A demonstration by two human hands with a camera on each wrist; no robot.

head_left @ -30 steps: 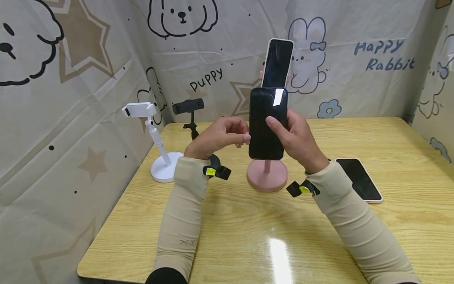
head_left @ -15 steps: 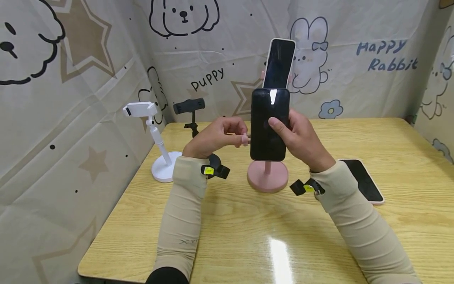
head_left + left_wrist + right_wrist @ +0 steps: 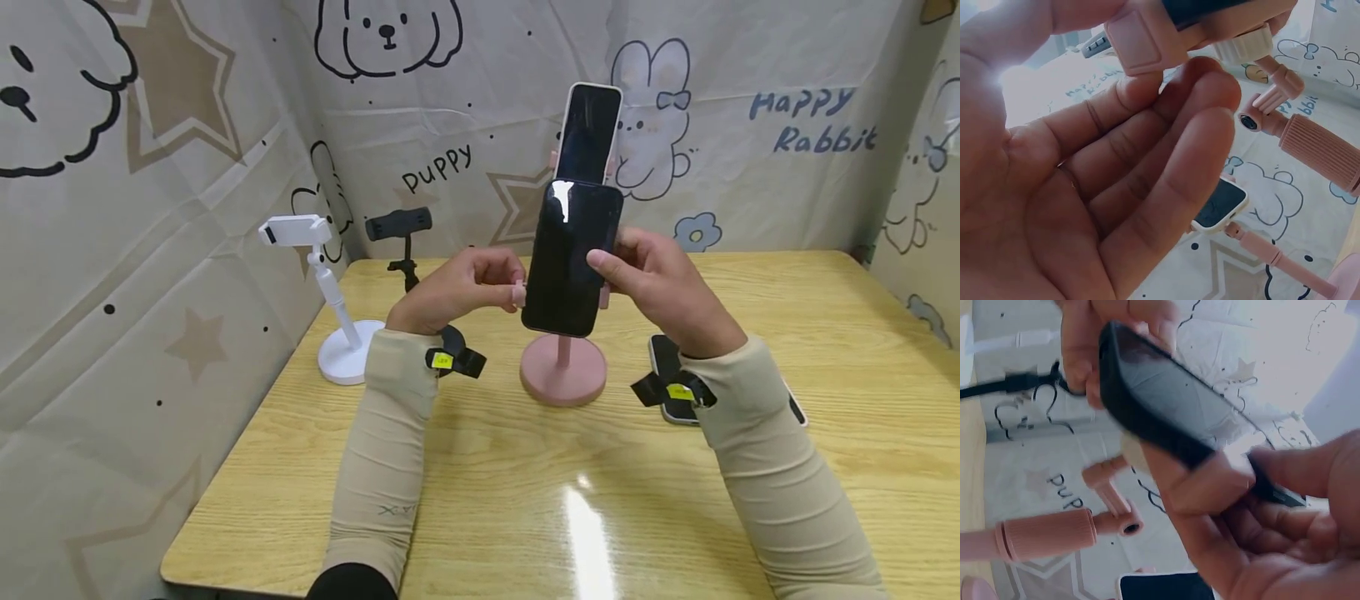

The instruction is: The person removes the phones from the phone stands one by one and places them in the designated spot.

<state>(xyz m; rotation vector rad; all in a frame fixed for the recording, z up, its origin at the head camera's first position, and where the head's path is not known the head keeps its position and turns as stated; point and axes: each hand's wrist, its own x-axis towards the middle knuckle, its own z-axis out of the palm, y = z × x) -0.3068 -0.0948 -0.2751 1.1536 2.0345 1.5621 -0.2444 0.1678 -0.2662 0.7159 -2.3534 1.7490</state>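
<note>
A black phone [image 3: 572,262] stands upright, tilted a little, on a pink phone stand [image 3: 564,385]. In the head view my left hand [image 3: 461,287] pinches the pink clamp end at the phone's left edge; the left wrist view shows that clamp end [image 3: 1141,40] close, the other fingers curving below it. My right hand [image 3: 660,279] grips the phone's right edge, thumb on the screen. Beside those fingers, the right wrist view shows the other pink clamp end [image 3: 1216,481], blurred, against the phone's side. The stand's ribbed neck [image 3: 1047,534] is visible there too.
Behind stands another phone [image 3: 589,133] in a white case, on a pink holder. At the left are a white stand [image 3: 351,354] and a black stand [image 3: 399,223]. Phones lie on the table [image 3: 480,500] at the right, including a dark-screened one [image 3: 663,358], partly under my right wrist.
My right hand has shifted right, and the phone's top has tilted right. The right clamp end now shows beside the phone. A lying phone has come into view left of my right wrist.
</note>
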